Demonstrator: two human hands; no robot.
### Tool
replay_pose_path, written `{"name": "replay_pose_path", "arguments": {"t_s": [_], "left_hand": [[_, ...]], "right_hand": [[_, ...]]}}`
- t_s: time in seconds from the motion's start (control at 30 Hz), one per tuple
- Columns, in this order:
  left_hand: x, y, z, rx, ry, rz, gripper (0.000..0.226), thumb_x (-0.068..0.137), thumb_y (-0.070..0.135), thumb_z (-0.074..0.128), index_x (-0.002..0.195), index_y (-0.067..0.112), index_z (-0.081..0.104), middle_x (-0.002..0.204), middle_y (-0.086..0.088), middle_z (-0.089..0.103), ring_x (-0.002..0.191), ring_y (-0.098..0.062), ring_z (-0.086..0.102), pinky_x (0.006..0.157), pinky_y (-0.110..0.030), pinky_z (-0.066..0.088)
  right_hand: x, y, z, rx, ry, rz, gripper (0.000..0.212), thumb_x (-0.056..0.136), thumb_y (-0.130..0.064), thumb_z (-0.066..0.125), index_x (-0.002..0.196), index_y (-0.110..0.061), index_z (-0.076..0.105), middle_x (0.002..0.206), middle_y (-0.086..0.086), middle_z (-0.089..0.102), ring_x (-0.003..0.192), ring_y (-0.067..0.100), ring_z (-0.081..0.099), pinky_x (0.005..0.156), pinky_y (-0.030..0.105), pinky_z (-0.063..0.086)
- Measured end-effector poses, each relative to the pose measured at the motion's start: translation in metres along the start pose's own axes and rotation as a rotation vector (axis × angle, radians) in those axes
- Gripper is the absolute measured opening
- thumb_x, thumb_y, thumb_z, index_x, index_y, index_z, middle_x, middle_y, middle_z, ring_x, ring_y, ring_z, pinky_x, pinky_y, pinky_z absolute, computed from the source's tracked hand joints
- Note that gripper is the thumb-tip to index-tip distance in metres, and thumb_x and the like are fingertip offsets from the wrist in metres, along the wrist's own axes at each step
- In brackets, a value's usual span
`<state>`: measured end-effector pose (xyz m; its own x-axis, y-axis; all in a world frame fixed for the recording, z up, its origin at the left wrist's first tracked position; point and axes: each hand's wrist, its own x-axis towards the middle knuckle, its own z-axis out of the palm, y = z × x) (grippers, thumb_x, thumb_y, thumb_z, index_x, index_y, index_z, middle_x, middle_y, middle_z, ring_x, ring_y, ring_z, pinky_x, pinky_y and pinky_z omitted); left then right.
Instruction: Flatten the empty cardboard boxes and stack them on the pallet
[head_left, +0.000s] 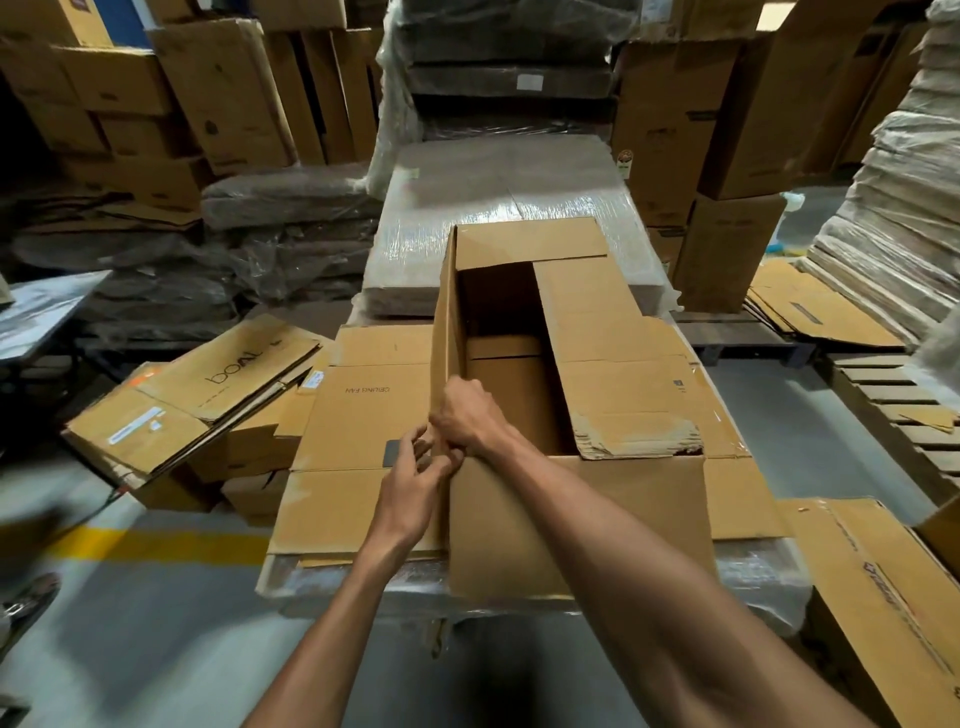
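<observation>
**Two hands on one corner, box not yet flat**

Trouble, if it came, looked likeliest at that near-left corner. The box (576, 525) stood open and upright on the flat sheets (363, 415), which lay on a wrapped stack (753, 577). A hard yank there could have sent it sliding across the smooth cardboard or off the near edge. The seam might have ripped crookedly instead of parting cleanly. The torn flap (639, 431) on the right side looked ready to snag as the walls folded. Your fingers sat right in the crease, so a sudden collapse could have nipped them.

Now the pose. Your right hand (467, 415) reached across from the right, forearm over the near wall, fingers curled tight over the top of the corner. Your left hand (410, 483) came up from below, fingers bent and pinching the same edge just beneath. The two hands were touching.
</observation>
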<state>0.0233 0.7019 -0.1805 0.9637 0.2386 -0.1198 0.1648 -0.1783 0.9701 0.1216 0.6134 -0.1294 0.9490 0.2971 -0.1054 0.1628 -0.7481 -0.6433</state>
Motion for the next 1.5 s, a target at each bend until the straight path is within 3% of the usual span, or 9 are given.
{"name": "replay_pose_path", "arguments": {"t_s": [0.17, 0.27, 0.37, 0.57, 0.8, 0.93, 1.07, 1.17, 1.5], "left_hand": [[0.017, 0.019, -0.006, 0.103, 0.004, 0.219, 0.052, 0.098, 0.042, 0.061, 0.145, 0.024, 0.046, 0.137, 0.008, 0.053, 0.121, -0.007, 0.053, 0.076, -0.004, 0.046], [0.037, 0.038, -0.004, 0.264, 0.016, 0.394, 0.045, 0.099, 0.037, 0.063, 0.14, 0.032, 0.046, 0.137, 0.006, 0.055, 0.122, -0.007, 0.051, 0.099, -0.027, 0.05], [0.062, 0.047, -0.001, 0.504, 0.037, 0.514, 0.066, 0.101, 0.024, 0.061, 0.158, 0.022, 0.027, 0.162, -0.003, 0.031, 0.146, -0.015, 0.03, 0.122, -0.04, 0.028], [0.098, 0.048, -0.006, 0.949, 0.064, 0.673, 0.083, 0.099, 0.023, 0.059, 0.163, 0.019, 0.006, 0.171, -0.004, 0.001, 0.156, -0.023, -0.009, 0.126, -0.052, -0.002], [0.095, 0.036, 0.006, 1.114, 0.128, 0.849, 0.069, 0.088, 0.04, 0.074, 0.147, 0.019, 0.045, 0.14, -0.007, 0.053, 0.132, -0.029, 0.044, 0.114, -0.048, 0.029], [0.084, 0.04, 0.03, 1.059, 0.116, 0.888, 0.049, 0.091, 0.044, 0.068, 0.131, 0.016, 0.057, 0.12, -0.008, 0.061, 0.113, -0.027, 0.055, 0.103, -0.046, 0.039], [0.061, 0.027, 0.062, 0.984, 0.038, 0.898, 0.036, 0.091, 0.04, 0.07, 0.115, 0.015, 0.061, 0.102, -0.003, 0.06, 0.093, -0.02, 0.056, 0.086, -0.039, 0.048], [0.048, 0.007, 0.077, 1.009, 0.032, 0.898, 0.036, 0.087, 0.039, 0.074, 0.11, 0.014, 0.063, 0.097, -0.003, 0.062, 0.086, -0.021, 0.059, 0.076, -0.037, 0.049], [0.036, 0.009, 0.082, 1.104, 0.055, 0.822, 0.033, 0.087, 0.041, 0.072, 0.108, 0.015, 0.067, 0.091, -0.002, 0.068, 0.081, -0.021, 0.063, 0.077, -0.038, 0.049]], "right_hand": [[0.007, -0.019, -0.033, -0.215, 0.053, -0.125, 0.014, 0.098, -0.01, 0.056, 0.096, -0.001, 0.067, 0.103, 0.018, 0.072, 0.087, 0.033, 0.07, 0.08, 0.044, 0.06], [0.002, -0.028, -0.064, -0.373, 0.013, -0.204, 0.014, 0.097, -0.018, 0.062, 0.106, -0.008, 0.065, 0.102, 0.009, 0.068, 0.083, 0.025, 0.068, 0.08, 0.042, 0.061], [-0.01, -0.02, -0.097, -0.553, 0.022, -0.232, 0.024, 0.094, -0.019, 0.064, 0.117, -0.014, 0.064, 0.105, 0.006, 0.064, 0.088, 0.027, 0.065, 0.075, 0.042, 0.057], [-0.048, 0.057, -0.152, -0.646, 0.181, -0.196, 0.029, 0.099, -0.02, 0.061, 0.126, -0.027, 0.064, 0.113, 0.0, 0.067, 0.096, 0.022, 0.066, 0.072, 0.037, 0.051], [-0.09, 0.143, -0.183, -0.514, 0.28, 0.027, 0.024, 0.105, -0.023, 0.054, 0.123, -0.025, 0.069, 0.114, 0.001, 0.068, 0.106, 0.021, 0.066, 0.086, 0.035, 0.051], [-0.106, 0.176, -0.189, -0.465, 0.287, 0.144, 0.027, 0.104, -0.021, 0.055, 0.128, -0.022, 0.067, 0.115, 0.003, 0.069, 0.103, 0.017, 0.066, 0.092, 0.039, 0.052], [-0.116, 0.2, -0.187, -0.547, 0.304, 0.22, 0.015, 0.101, -0.019, 0.058, 0.111, -0.025, 0.068, 0.096, -0.002, 0.065, 0.085, 0.013, 0.059, 0.069, 0.027, 0.044], [-0.12, 0.205, -0.175, -0.658, 0.249, 0.246, 0.02, 0.096, -0.016, 0.064, 0.114, -0.023, 0.068, 0.103, 0.004, 0.071, 0.096, 0.025, 0.068, 0.081, 0.036, 0.055], [-0.077, 0.141, -0.066, -0.577, 0.243, -0.204, 0.018, 0.093, -0.042, 0.06, 0.099, -0.026, 0.06, 0.099, -0.002, 0.073, 0.096, 0.022, 0.066, 0.093, 0.045, 0.042]]}}
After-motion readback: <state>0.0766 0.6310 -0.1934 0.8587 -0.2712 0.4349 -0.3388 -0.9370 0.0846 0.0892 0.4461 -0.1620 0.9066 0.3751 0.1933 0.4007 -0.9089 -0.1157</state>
